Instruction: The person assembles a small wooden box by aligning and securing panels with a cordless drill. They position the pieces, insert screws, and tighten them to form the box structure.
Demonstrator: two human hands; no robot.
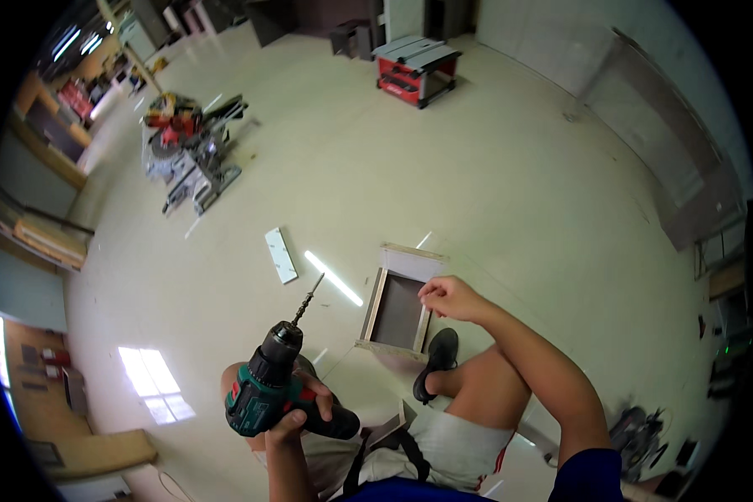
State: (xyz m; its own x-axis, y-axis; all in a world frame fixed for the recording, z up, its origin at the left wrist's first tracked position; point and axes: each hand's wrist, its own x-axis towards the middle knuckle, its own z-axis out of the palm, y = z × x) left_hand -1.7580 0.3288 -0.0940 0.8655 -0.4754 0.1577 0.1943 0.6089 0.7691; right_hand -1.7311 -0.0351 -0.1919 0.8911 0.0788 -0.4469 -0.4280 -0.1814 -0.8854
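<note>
My left hand (308,403) is wrapped round the grip of a green and black cordless drill (258,398). A long twisted drill bit (304,306) in its chuck points up and away from me. Ahead on the floor lies a shallow rectangular box frame (380,303) with raw board edges and a dark inside. At its right side is my right hand (453,299), fingers curled together close against the upper part of that edge. Whatever those fingertips pinch, if anything, is too small to make out.
A white strip of board (281,255) lies left of the box. My shoe (441,361) is close to its right side. Farther off stand a mitre saw (194,151) and a red and grey table saw (417,71). Another dark machine (636,439) sits at lower right.
</note>
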